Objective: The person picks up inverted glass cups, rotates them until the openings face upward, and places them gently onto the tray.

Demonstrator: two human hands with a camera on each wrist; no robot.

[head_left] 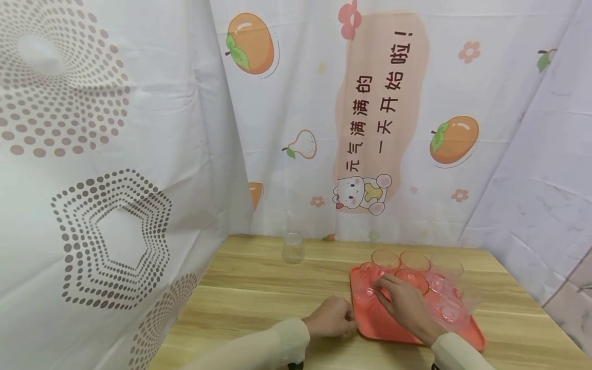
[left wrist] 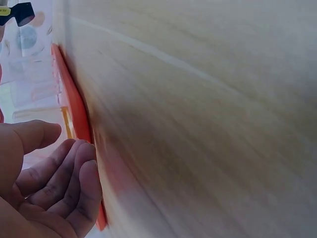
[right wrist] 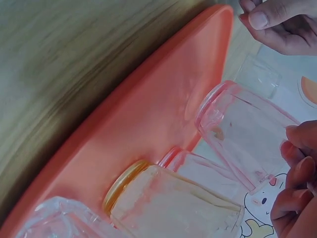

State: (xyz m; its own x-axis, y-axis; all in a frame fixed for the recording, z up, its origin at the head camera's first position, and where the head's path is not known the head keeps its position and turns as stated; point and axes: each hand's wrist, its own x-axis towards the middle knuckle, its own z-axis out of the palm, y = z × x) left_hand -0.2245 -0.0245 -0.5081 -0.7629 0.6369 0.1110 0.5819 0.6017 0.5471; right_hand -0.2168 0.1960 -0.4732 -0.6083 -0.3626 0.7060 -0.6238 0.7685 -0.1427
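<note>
My right hand (head_left: pixel 404 306) is over the left part of a red tray (head_left: pixel 386 329). Its fingertips pinch the rim of a pink-tinted clear cup (right wrist: pixel 247 134) near the tray's left edge. That cup looks upright; whether its base touches the tray I cannot tell. A yellow-tinted cup (right wrist: pixel 173 203) and another pink cup (right wrist: pixel 198 173) stand beside it. On the table, my left hand (head_left: pixel 330 317) rests by the tray's left front edge, its fingers (left wrist: pixel 89 186) loosely curled with nothing between them.
Several more see-through cups, including a pink one (head_left: pixel 450 312) at the right, crowd the tray's back and right side. Alone near the back of the wooden table (head_left: pixel 250 293) stands a clear cup (head_left: pixel 293 249). Printed curtains (head_left: pixel 287 103) hang behind and at the sides.
</note>
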